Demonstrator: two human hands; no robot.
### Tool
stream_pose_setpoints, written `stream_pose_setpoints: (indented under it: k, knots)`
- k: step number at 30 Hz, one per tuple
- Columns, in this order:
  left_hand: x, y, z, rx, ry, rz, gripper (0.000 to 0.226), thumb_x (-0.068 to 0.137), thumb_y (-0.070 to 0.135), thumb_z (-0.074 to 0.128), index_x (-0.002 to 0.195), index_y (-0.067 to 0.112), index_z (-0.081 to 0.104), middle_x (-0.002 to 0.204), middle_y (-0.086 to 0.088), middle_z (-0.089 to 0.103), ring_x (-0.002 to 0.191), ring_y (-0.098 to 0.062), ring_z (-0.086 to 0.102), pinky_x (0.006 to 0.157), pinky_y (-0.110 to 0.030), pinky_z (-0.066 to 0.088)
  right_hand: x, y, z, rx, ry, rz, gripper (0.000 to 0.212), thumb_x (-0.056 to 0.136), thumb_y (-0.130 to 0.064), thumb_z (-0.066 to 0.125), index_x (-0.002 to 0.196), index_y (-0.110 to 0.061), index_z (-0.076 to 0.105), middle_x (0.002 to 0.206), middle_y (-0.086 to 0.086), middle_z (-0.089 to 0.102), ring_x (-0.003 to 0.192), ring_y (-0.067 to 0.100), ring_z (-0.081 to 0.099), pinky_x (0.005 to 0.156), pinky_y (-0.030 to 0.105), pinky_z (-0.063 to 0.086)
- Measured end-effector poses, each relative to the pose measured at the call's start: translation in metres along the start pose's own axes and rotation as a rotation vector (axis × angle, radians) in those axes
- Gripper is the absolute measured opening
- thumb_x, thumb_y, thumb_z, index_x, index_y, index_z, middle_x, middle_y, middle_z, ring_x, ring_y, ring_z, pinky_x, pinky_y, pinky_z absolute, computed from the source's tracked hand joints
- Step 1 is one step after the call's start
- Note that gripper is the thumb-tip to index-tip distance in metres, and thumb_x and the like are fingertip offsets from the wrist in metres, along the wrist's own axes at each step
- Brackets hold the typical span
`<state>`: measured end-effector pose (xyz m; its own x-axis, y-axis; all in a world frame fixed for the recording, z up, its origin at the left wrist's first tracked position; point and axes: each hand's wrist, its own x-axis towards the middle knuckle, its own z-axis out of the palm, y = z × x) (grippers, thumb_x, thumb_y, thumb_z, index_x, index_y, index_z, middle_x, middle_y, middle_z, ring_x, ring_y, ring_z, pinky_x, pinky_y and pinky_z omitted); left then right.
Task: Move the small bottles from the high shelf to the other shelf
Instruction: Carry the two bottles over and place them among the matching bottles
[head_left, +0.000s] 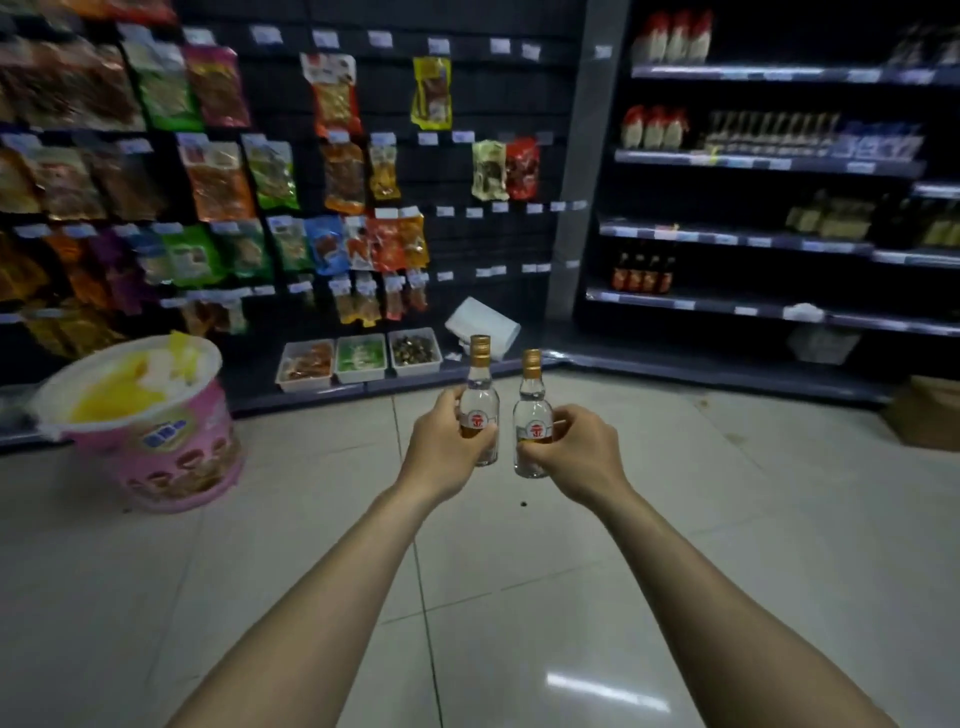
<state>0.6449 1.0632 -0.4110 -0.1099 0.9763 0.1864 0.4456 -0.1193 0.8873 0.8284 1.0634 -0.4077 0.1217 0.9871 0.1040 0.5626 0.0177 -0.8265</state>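
I hold two small clear glass bottles with gold caps and red-and-gold labels, upright and side by side over the tiled floor. My left hand (447, 441) grips the left small bottle (483, 387) around its lower body. My right hand (576, 447) grips the right small bottle (532, 402) the same way. Both arms are stretched out in front of me. The dark shelving unit (769, 163) at the right carries rows of bottles on several levels.
A pegboard wall of hanging snack packets (218, 171) fills the left. Three white trays (358, 358) sit on its base ledge, with a white bag (483, 322) beside them. A large pink tub (150, 421) stands on the floor at left. A cardboard box (930, 415) lies at right.
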Motion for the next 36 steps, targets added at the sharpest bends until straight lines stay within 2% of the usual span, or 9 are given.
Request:
stream_pose_setpoints:
  k: [2,6,10,15,20,23,27,31,36]
  knots:
    - [0.045,0.004,0.030,-0.008,-0.028,-0.021,0.044,0.082,0.032,0.077,0.112,0.043,0.048,0.087,0.023,0.063,0.076,0.017,0.061,0.050,0.001,0.040,0.044,0.015,-0.017,0.000,0.031,0.037,0.032,0.066,-0.028,0.090,0.091,-0.023,0.071,0.078,-0.010,0.073,0.070,0.003,0.069,0.051,0.009,0.049]
    - [0.128,0.010,0.094,0.016,-0.082,-0.033,0.043,0.081,0.031,0.077,0.113,0.041,0.050,0.088,0.022,0.064,0.073,0.013,0.061,0.050,-0.001,0.041,0.128,0.048,-0.049,0.012,0.048,0.100,0.031,0.065,-0.026,0.089,0.091,-0.024,0.071,0.080,-0.010,0.074,0.074,0.005,0.070,0.058,0.015,0.051]
    - [0.212,0.017,0.173,0.015,-0.105,-0.031,0.040,0.080,0.033,0.077,0.112,0.039,0.053,0.091,0.020,0.065,0.077,0.003,0.064,0.057,-0.012,0.043,0.220,0.092,-0.076,0.046,0.076,0.132,0.029,0.064,-0.025,0.087,0.089,-0.025,0.071,0.078,-0.011,0.074,0.071,0.002,0.069,0.054,0.012,0.049]
    - [0.324,0.039,0.282,0.013,-0.122,0.002,0.039,0.077,0.032,0.077,0.109,0.040,0.057,0.091,0.020,0.068,0.078,0.007,0.063,0.063,-0.015,0.044,0.359,0.152,-0.127,0.077,0.090,0.131,0.031,0.062,-0.023,0.088,0.087,-0.026,0.070,0.078,-0.012,0.075,0.073,0.004,0.071,0.067,0.024,0.059]
    - [0.424,0.074,0.376,-0.004,-0.129,0.030,0.044,0.078,0.033,0.076,0.112,0.044,0.052,0.093,0.022,0.069,0.082,0.013,0.062,0.070,-0.020,0.051,0.484,0.191,-0.191,0.104,0.099,0.111,0.030,0.066,-0.026,0.090,0.084,-0.031,0.067,0.078,-0.015,0.074,0.071,-0.003,0.069,0.057,0.010,0.049]
    - [0.488,0.100,0.439,-0.001,-0.144,0.066,0.044,0.078,0.033,0.076,0.113,0.044,0.052,0.094,0.021,0.069,0.083,0.008,0.064,0.073,-0.022,0.054,0.558,0.219,-0.233,0.107,0.123,0.119,0.029,0.066,-0.026,0.089,0.083,-0.032,0.067,0.079,-0.015,0.074,0.074,-0.004,0.068,0.055,0.007,0.045]
    - [0.569,0.127,0.514,-0.015,-0.148,0.106,0.045,0.078,0.027,0.079,0.112,0.041,0.053,0.091,0.023,0.066,0.081,0.016,0.062,0.063,-0.008,0.047,0.650,0.257,-0.275,0.096,0.137,0.121,0.029,0.066,-0.027,0.088,0.089,-0.028,0.070,0.078,-0.015,0.075,0.074,-0.004,0.068,0.054,0.007,0.044]
    - [0.658,0.143,0.592,-0.051,-0.147,0.140,0.045,0.074,0.027,0.084,0.110,0.038,0.060,0.091,0.022,0.070,0.080,0.012,0.064,0.066,-0.010,0.051,0.752,0.300,-0.309,0.098,0.150,0.103,0.029,0.069,-0.026,0.088,0.092,-0.028,0.072,0.080,-0.013,0.076,0.072,-0.003,0.070,0.051,0.005,0.045]
    - [0.782,0.164,0.690,-0.099,-0.157,0.187,0.046,0.072,0.029,0.085,0.110,0.040,0.062,0.091,0.026,0.069,0.084,0.015,0.063,0.062,-0.003,0.046,0.895,0.343,-0.357,0.120,0.174,0.085,0.026,0.070,-0.024,0.090,0.089,-0.030,0.072,0.078,-0.012,0.077,0.071,-0.009,0.069,0.052,0.006,0.047]
